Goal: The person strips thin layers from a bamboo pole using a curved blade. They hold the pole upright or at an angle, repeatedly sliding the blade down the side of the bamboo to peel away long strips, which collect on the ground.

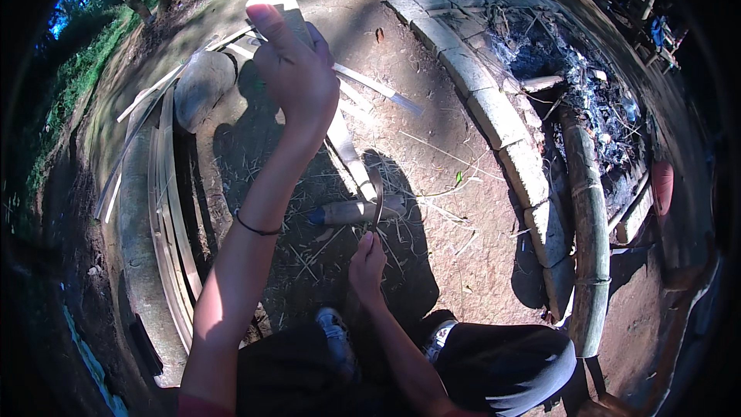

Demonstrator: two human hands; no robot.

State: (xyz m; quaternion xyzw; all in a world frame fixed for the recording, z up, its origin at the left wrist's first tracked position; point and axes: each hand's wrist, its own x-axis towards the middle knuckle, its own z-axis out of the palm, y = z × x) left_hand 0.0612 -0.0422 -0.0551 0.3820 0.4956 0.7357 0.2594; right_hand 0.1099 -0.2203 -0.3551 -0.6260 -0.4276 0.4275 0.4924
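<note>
Step in hand: we judge this to be splitting a bamboo strip (340,135) lengthwise with a knife (376,201).
Left hand (297,69): raised, fingers (266,19) closed around the upper end of the strip, which runs down from them to the ground.
Right hand (367,262): low, fingers curled tight on the knife handle; the curved blade rises just above them and meets the strip's lower part.
Strip position: between both hands, slanted, its foot by a short log (351,211).
Next move, in our judgement: needs the blade kept centred and the strip held steady.
Surroundings: a stone (202,86) and more strips (166,208) lie left of the fingers; a brick-edged ash pit (571,85) to the right.
</note>
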